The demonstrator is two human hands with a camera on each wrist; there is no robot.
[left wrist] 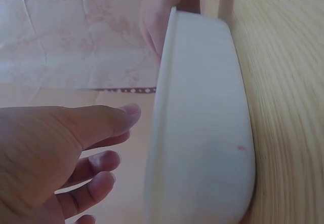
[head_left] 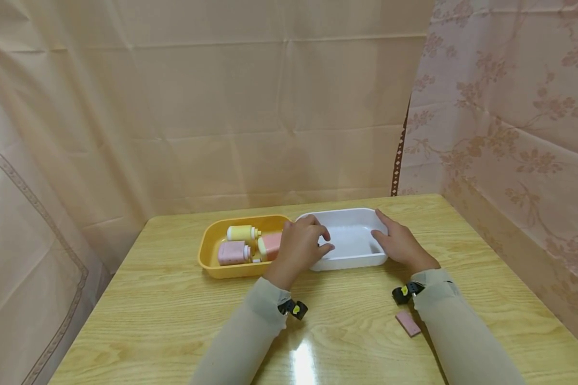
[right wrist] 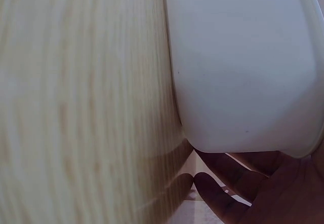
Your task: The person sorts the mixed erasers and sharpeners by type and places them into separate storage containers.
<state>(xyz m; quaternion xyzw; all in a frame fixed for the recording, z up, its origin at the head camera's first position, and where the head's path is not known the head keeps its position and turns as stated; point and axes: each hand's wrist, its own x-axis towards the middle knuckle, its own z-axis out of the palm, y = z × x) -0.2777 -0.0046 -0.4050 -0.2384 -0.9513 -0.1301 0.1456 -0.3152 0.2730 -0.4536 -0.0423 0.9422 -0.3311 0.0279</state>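
Observation:
A white rectangular tray [head_left: 349, 262] lies on the table, its inside bare where it shows. At its right end my right hand [head_left: 401, 246] holds the wall, thumb over the rim and fingers round the outside; the right wrist view has these fingers [right wrist: 238, 176] under the tray's end. Above the tray's left end hovers my left hand [head_left: 301, 243], fingers loosely bent with nothing between them. In the left wrist view its thumb and fingers stand apart from the white side wall. This hand partly covers a yellow tray [head_left: 217, 272] to the left.
Inside the yellow tray lie a yellow bottle [head_left: 241, 232], a pink bottle [head_left: 233, 253] and a coral-pink block with a pale end [head_left: 270, 246]. A small flat pink piece [head_left: 408, 323] rests beside the right forearm. Curtains [head_left: 270, 107] hang behind the table [head_left: 173, 321].

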